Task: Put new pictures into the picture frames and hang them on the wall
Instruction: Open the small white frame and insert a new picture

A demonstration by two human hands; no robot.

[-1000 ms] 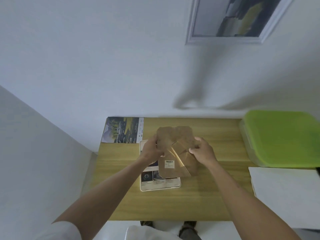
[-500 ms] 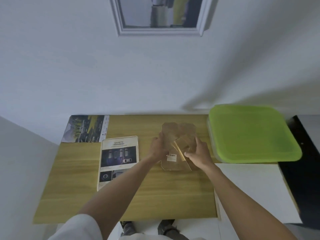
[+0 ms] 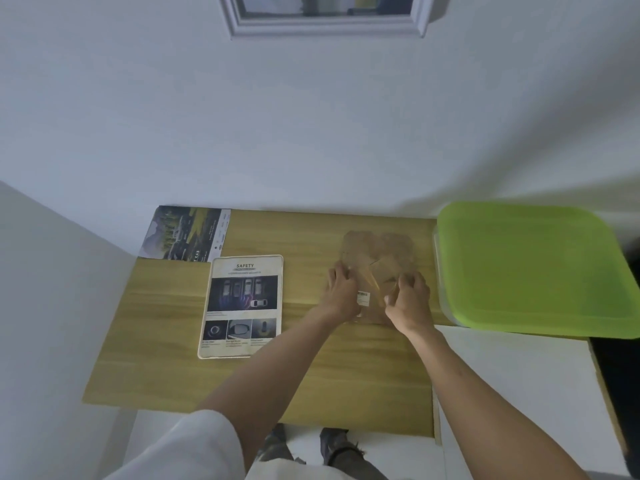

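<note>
A brown backing board [image 3: 379, 252] with a fold-out stand and a small barcode label lies flat on the wooden table [image 3: 173, 368], right of centre. My left hand [image 3: 341, 294] rests on its left edge. My right hand [image 3: 408, 299] pinches its lower right part. A picture frame holding a "SAFETY" car print [image 3: 242, 306] lies face up to the left. A loose car picture [image 3: 185, 233] sits at the table's back left corner. A grey-framed picture [image 3: 325, 19] hangs on the wall above.
A green-lidded plastic box [image 3: 533, 268] stands at the table's right end, close to the board. A white surface [image 3: 512, 375] lies in front of it. White walls close the back and left sides. My shoes show below the table's front edge.
The backing board went from held above the SAFETY frame to lying on the table to the frame's right. Both hands travelled right with it and lowered; the view shifted too.
</note>
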